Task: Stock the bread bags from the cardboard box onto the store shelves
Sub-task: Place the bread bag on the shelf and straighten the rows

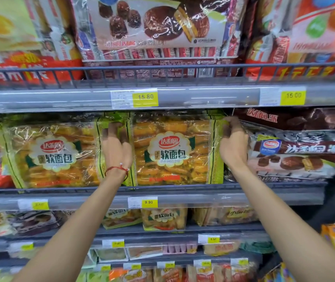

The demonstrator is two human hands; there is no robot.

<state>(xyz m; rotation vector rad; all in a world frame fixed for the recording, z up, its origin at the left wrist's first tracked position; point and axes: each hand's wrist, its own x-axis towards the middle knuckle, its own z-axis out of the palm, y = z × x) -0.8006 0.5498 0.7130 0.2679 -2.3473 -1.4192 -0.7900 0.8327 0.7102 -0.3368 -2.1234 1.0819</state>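
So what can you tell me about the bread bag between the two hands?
The bread bag is shiny clear plastic with green edges and a cream label with a red logo. Golden-orange bread shows through. It stands upright on the middle shelf, facing out, beside a matching bag. The left hand is at its left edge, and the right hand grips its upper right corner.

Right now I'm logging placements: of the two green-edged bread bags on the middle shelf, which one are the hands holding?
The right-hand bread bag, above the 9.90 tag: left hand and right hand grip its sides. The other bag stands untouched.
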